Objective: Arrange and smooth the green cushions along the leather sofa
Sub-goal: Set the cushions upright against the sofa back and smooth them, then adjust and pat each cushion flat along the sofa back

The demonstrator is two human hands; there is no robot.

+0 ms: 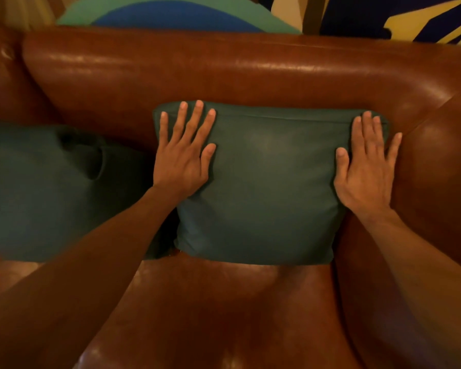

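Note:
A dark green cushion (269, 187) leans against the backrest of the brown leather sofa (224, 75), in the corner by the right armrest. My left hand (184, 155) lies flat on its upper left part, fingers straight and spread. My right hand (365, 166) presses flat on its right edge, fingers straight, the little finger reaching onto the armrest. A second green cushion (51, 193), with a deep dent in its top, sits to the left on the seat, touching the first one.
The sofa's right armrest (437, 182) rises close beside the cushion. Bare seat leather (224, 302) stretches in front. Behind the backrest hangs a wall painting in green, blue and yellow (171, 14).

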